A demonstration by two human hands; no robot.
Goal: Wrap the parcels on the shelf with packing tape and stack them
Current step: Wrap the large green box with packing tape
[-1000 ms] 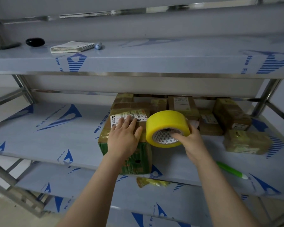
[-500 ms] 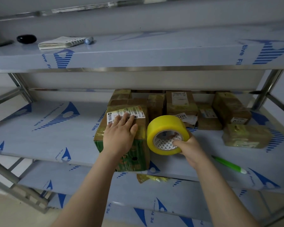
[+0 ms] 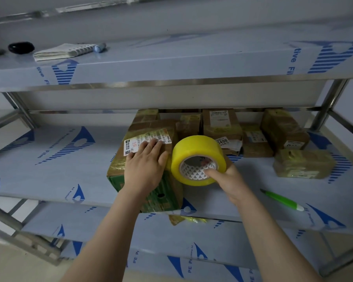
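A brown and green parcel (image 3: 118,165) with a white label stands at the front edge of the middle shelf (image 3: 49,171). My left hand (image 3: 145,165) presses flat on its top, fingers straight. My right hand (image 3: 226,178) grips a yellow roll of packing tape (image 3: 194,151), thumb inside the core, held against the parcel's right side. Several taped brown parcels (image 3: 222,127) lie behind, at the back of the shelf. One more taped parcel (image 3: 302,163) lies to the right.
A green pen-like tool (image 3: 281,200) lies on the shelf right of my right arm. The upper shelf (image 3: 171,64) holds a notepad (image 3: 63,51), a marker and a black object (image 3: 20,47). A crumpled tape scrap (image 3: 183,219) lies on the lower shelf.
The tape roll has dropped a little lower beside the parcel. My left hand stays flat on the parcel top.
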